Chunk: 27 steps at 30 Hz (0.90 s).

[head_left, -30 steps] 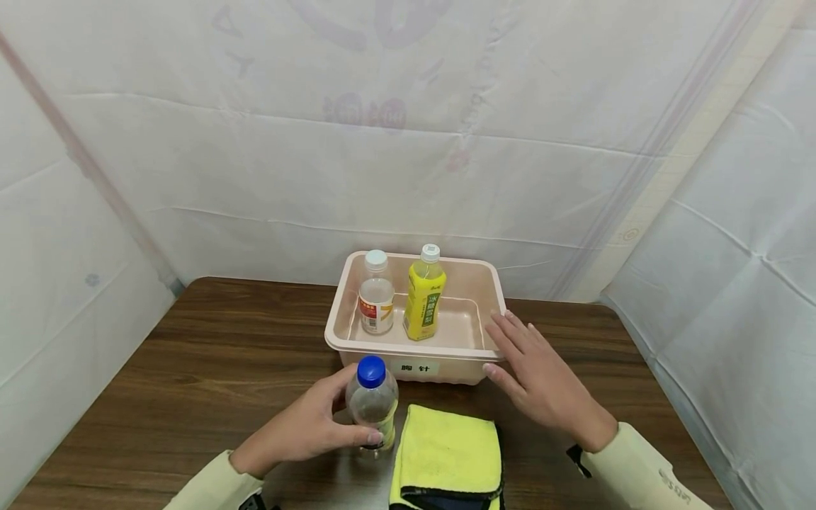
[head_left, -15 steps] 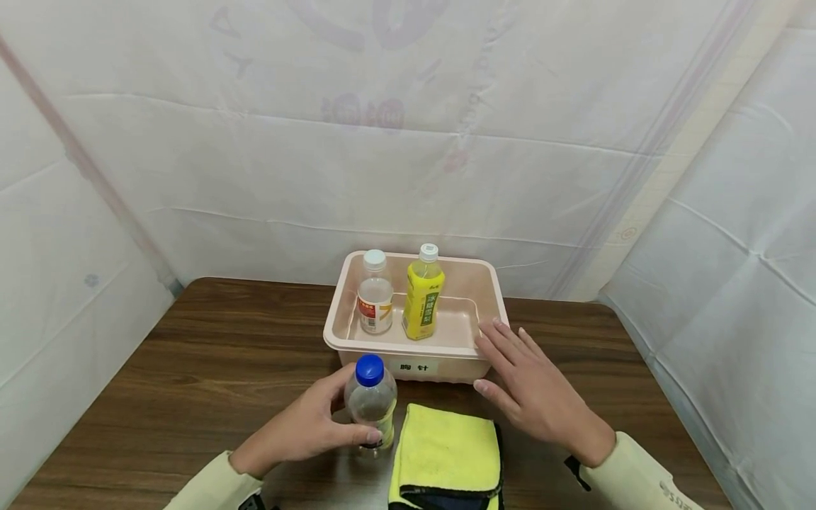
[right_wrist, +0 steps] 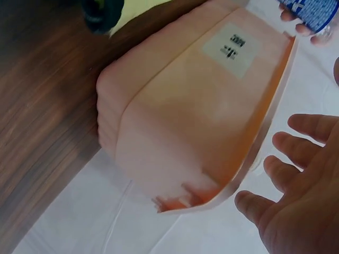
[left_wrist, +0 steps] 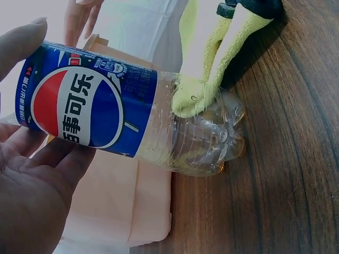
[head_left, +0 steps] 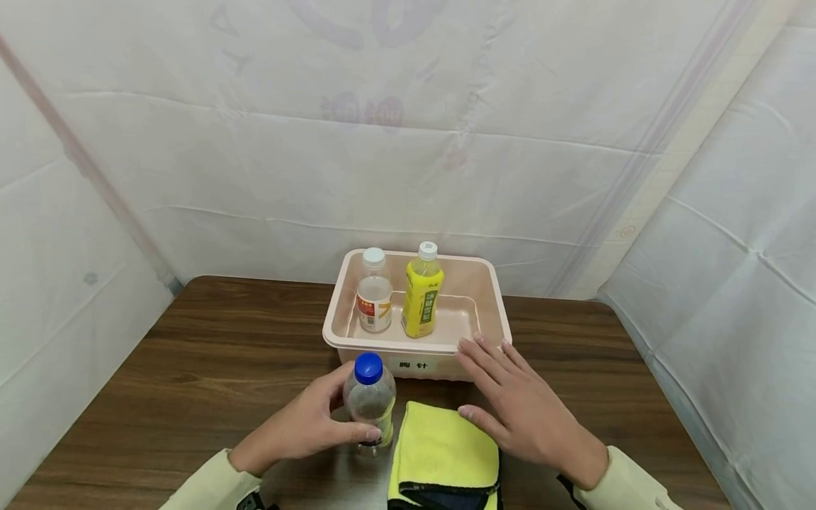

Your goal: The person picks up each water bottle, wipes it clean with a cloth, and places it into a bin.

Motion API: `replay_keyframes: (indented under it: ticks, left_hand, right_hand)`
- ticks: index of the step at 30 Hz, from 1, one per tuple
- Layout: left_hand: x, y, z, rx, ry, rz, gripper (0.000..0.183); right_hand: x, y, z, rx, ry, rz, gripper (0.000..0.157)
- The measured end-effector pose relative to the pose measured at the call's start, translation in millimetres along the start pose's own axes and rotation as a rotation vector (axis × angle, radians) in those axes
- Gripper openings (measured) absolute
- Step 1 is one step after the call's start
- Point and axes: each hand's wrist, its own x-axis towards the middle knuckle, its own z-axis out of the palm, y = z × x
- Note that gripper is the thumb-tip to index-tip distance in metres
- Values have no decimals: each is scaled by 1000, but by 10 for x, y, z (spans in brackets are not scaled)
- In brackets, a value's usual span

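Observation:
My left hand grips a clear plastic cola bottle with a blue cap, thumb on one side and fingers on the other. Its blue label shows in the left wrist view, with the bottle's base low by the tabletop. My right hand is spread with straight fingers and holds nothing. It hovers by the front right corner of a pink plastic bin, its thumb overlapping the folded yellow towel. Inside the bin stand a clear bottle with a white cap and a yellow-labelled drink bottle.
The dark wood table carries everything. White sheeting hangs behind the bin and on both sides. A small label with dark characters is stuck on the bin's front wall.
My right hand has moved left and slightly toward me, from the bin's right corner to over the towel's edge. The left hand and the cola bottle have barely moved.

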Motion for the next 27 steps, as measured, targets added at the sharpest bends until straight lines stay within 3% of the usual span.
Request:
replay_keyframes:
  ticks: [10,27]
  left_hand:
    - [8,18,-8,20,6,-15,61]
    - [-8,8,-3,20,14,31,65]
  right_hand:
    - [-42,-147,19,-28,-51,-52,68]
    - [-58,-312,152,-17,-88,-113,72]
